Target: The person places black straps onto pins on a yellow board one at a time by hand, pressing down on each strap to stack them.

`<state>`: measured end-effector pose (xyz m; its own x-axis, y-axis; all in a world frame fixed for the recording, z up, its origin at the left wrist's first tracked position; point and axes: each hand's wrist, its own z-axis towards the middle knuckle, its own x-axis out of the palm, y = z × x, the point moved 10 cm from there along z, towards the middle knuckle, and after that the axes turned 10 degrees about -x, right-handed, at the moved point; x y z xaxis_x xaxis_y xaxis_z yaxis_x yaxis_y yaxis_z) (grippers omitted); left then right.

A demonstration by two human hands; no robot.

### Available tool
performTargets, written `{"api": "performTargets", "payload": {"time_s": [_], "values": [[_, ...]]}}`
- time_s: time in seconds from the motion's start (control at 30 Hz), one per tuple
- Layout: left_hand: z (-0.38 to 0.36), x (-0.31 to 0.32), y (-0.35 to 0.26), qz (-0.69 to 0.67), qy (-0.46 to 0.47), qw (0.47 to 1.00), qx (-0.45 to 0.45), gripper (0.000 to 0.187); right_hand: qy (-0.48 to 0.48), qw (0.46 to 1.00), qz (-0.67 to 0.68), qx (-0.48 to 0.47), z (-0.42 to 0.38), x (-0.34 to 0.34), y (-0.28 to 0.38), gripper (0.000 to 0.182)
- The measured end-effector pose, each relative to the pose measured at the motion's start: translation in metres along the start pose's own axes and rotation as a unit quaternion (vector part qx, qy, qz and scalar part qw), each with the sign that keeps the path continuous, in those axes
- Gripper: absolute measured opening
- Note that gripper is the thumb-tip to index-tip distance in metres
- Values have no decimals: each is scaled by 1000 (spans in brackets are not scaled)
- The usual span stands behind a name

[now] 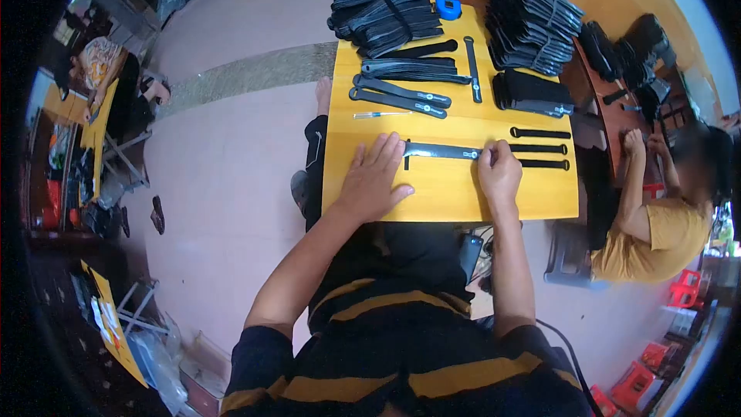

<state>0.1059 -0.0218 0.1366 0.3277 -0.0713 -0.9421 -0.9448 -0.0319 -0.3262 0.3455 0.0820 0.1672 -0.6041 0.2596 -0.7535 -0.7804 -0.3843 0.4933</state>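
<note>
Left hand (373,183) lies flat, spread on the yellow board (448,193); right hand (499,174) pinches the black strap (440,151).

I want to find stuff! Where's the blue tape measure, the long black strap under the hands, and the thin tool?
blue tape measure (448,8), head view, middle of its case
long black strap (440,151), head view, its middle stretch
thin tool (382,115), head view, its shaft
</note>
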Motion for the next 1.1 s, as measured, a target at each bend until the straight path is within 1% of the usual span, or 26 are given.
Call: {"api": "performTargets", "payload": {"time_s": [0.1,0.13,0.17,0.2,0.23,0.33,0.43,0.47,0.5,0.53,0.57,0.6,0.63,0.67,0.7,0.73,0.77,0.8,0.87,0.9,0.97,1.0,1.03,1.1], "values": [[1,0,-1,-6,-6,1000,-7,87,8,1000,-4,17,-2,2,-1,9],[0,0,-4,-3,-1,1000,1,87,4,1000,-6,6,-2,2,2,8],[1,1,-3,-2,9,1000,-13,89,-2,1000,-9,-7,-1,1,3,8],[2,2,-3,-2,18,999,-27,91,8,1000,-23,-1,-1,3,1,11],[2,4,-5,-1,20,1000,-20,91,4,1000,-26,4,-2,0,0,11],[3,1,-4,14,7,1000,-24,90,72,992,-98,42,-2,2,-1,18],[2,4,-2,14,26,999,-27,89,76,990,-108,44,-3,-10,4,17],[3,1,5,-44,-17,998,-31,89,75,990,-107,46,-6,-14,5,17],[3,-7,9,-103,-60,992,-35,89,45,994,-100,3,-6,-22,15,20],[3,-5,11,-101,-60,993,-33,89,13,995,-93,-39,-7,-30,25,24],[1,-7,20,-87,-87,990,-68,89,11,995,-93,-37,-11,-32,26,24],[-2,-18,23,-74,-113,986,-102,90,-5,994,-67,-88,-14,-33,40,29],[-2,-23,17,-73,-112,986,-100,90,-19,989,-41,-139,-18,-34,54,34],[-3,-22,5,-75,-81,990,-84,90,-19,985,-20,-168,-21,-32,65,38],[-4,-22,-8,-76,-52,993,-68,90,8,984,-13,-179,-25,-25,73,40],[-2,-17,-15,-76,-52,993,-68,90,40,983,-7,-181,-28,-15,79,43],[-1,-14,-34,-75,-66,995,-13,89,71,980,-1,-183,-32,-5,84,46],[-2,-13,-50,-74,-79,993,42,88,69,980,-2,-184,-35,-1,85,46],[3,-6,-62,-60,-84,993,58,87,142,971,-17,-189,-46,23,84,53],[5,-2,-67,-47,-88,992,72,86,141,972,-20,-188,-48,25,82,53],[7,10,-59,-39,-73,994,68,85,194,963,-34,-187,-57,35,75,58],[8,12,-56,-29,-58,996,61,84,206,959,-42,-189,-58,37,72,62],[8,13,-56,-31,-56,996,62,84,207,959,-44,-186,-58,35,68,62],[8,14,-54,-32,-39,997,58,85,208,960,-79,-168,-58,29,58,70]]}}
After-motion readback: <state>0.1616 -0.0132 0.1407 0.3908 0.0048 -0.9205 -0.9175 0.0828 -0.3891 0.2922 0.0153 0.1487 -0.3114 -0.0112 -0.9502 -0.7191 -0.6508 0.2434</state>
